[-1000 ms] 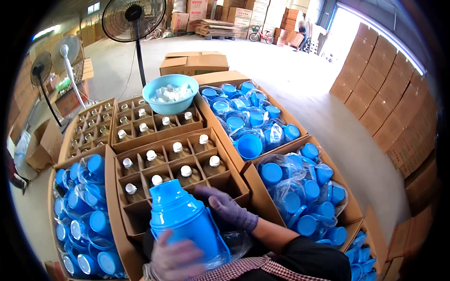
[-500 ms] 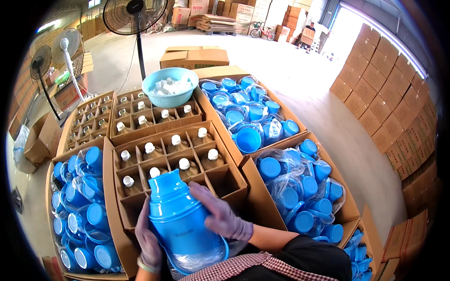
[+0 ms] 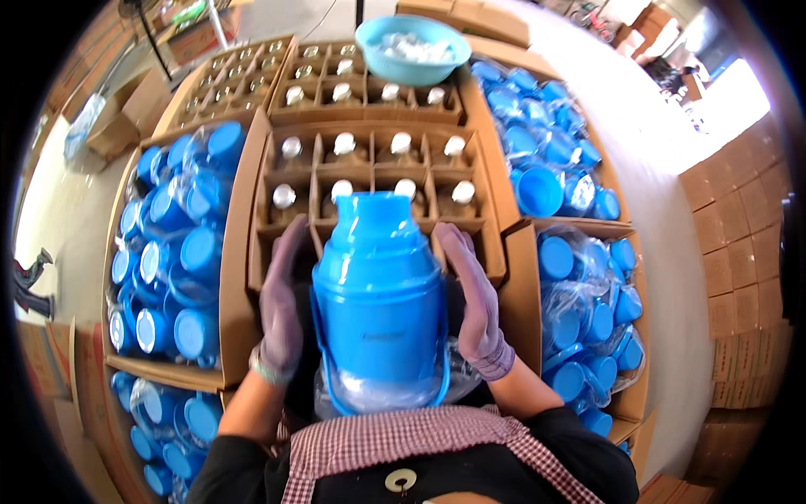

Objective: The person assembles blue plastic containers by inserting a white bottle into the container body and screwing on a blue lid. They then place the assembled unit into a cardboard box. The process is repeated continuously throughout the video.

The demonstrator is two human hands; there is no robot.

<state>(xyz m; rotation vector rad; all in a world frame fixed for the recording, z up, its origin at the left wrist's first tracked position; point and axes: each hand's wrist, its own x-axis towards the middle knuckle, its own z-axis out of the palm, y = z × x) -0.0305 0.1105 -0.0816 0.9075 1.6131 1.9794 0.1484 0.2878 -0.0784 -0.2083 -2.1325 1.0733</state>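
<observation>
A glossy blue thermos jug casing (image 3: 378, 323) stands upright in front of my body. Its handle hangs down around the front, and clear plastic film (image 3: 336, 391) bunches about its base. My left hand (image 3: 284, 298), in a thin purple glove, is held flat at the casing's left side, fingers stretched forward. On the other side my right hand (image 3: 473, 307), gloved alike, is open with its palm facing the casing. Narrow gaps seem to separate both hands from it. Just beyond, a divided carton (image 3: 369, 132) holds several white-capped bottles (image 3: 344, 144); the casing hides part of its near row.
Cartons of blue casings in plastic flank me: one at left (image 3: 239, 277), one at right (image 3: 525, 319), another farther right (image 3: 487, 126). A light blue basin (image 3: 369, 59) of small white pieces sits on the far bottle carton (image 3: 281, 109). Stacked boxes (image 3: 730, 227) line the right.
My view has swung to the right and downward. The casing, tilted between my hands before, now stands upright; my right hand has come off its front to its right side, and both hands have opened.
</observation>
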